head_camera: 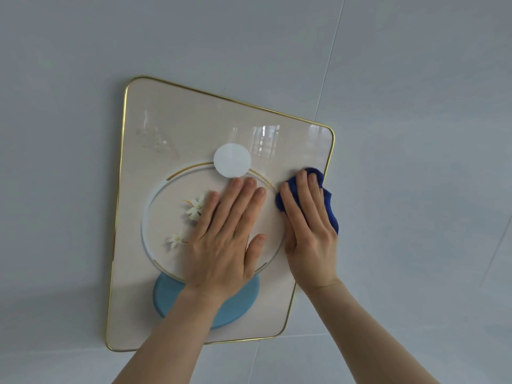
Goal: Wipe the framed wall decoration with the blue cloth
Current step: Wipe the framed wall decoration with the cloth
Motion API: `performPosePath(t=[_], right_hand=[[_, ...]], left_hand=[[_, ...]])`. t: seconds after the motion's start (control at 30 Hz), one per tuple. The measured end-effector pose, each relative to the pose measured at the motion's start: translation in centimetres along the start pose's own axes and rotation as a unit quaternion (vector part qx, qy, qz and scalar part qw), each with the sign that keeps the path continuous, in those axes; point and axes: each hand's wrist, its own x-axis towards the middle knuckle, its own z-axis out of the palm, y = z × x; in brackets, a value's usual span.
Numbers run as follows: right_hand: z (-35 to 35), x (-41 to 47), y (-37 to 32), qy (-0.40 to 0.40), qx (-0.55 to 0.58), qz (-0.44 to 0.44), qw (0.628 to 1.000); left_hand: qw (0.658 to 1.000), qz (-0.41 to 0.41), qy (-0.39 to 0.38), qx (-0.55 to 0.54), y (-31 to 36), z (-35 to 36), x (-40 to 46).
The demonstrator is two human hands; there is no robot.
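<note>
- Head view: A framed wall decoration [177, 112], gold-edged and glossy, hangs on a pale tiled wall [415, 79].
- A person's left hand [221, 239] lies flat on its centre, fingers spread and holding nothing, over a printed ring with white flowers [195, 207].
- At three o'clock from it, the right hand [309, 231] presses a blue cloth [328, 202] against the panel's right edge, fingers extended over the bunched fabric.
- A smudge [155, 142] marks the glass at ten o'clock.
</note>
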Motion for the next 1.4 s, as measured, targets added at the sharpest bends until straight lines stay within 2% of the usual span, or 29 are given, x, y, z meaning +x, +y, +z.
performPosePath(t=[0.17,0.3,0.43,0.5,0.57,0.63,0.7,0.8,0.97,1.1,1.23,1.4], right_hand=[[-1.5,-1.8,0.4,-0.034,-0.043,-0.002,0.999],[-3.4,-2.6,0.1,-0.093,-0.067,0.002,0.993],[-6.6,-1.5,-1.5,-0.245,-0.119,0.028,0.962],[-7.9,-0.5,-2.7,-0.333,-0.121,0.078,0.932],[-8.8,0.4,-3.5,-0.364,-0.091,0.144,0.916],[-9.5,1.3,-4.4,-0.332,-0.027,0.237,0.912],[-10.2,2.7,-5.4,-0.263,0.051,0.307,0.913],[-10.4,6.0,-7.9,-0.176,0.162,0.337,0.91],[-6.8,10.1,-11.6,-0.042,0.196,0.208,0.957],[-2.4,12.2,-12.8,-0.042,0.17,0.138,0.975],[2.0,11.7,-12.4,-0.053,0.052,0.021,0.997],[4.3,10.9,-12.8,0.012,0.088,0.008,0.996]], left_hand=[[0.999,-0.006,-0.022,-0.031,0.2,-0.8,0.0],[0.996,-0.021,-0.055,-0.065,0.8,-2.3,0.3],[0.99,-0.016,-0.115,-0.08,0.6,-4.1,0.7],[0.984,-0.013,-0.147,-0.097,0.3,-5.4,1.0],[0.979,-0.009,-0.167,-0.118,-0.2,-7.0,1.3],[0.98,0.001,-0.158,-0.121,-1.2,-8.9,1.2],[0.985,-0.009,-0.126,-0.12,-2.7,-10.3,1.0],[0.988,-0.076,-0.07,-0.117,-5.3,-11.7,1.0],[0.982,-0.167,-0.012,-0.087,-10.3,-11.7,1.3],[0.985,-0.166,-0.008,-0.048,-13.5,-10.1,1.4],[0.991,-0.135,-0.018,-0.009,-14.6,-7.7,1.0],[0.99,-0.133,0.009,0.045,-14.6,-6.1,0.8]])
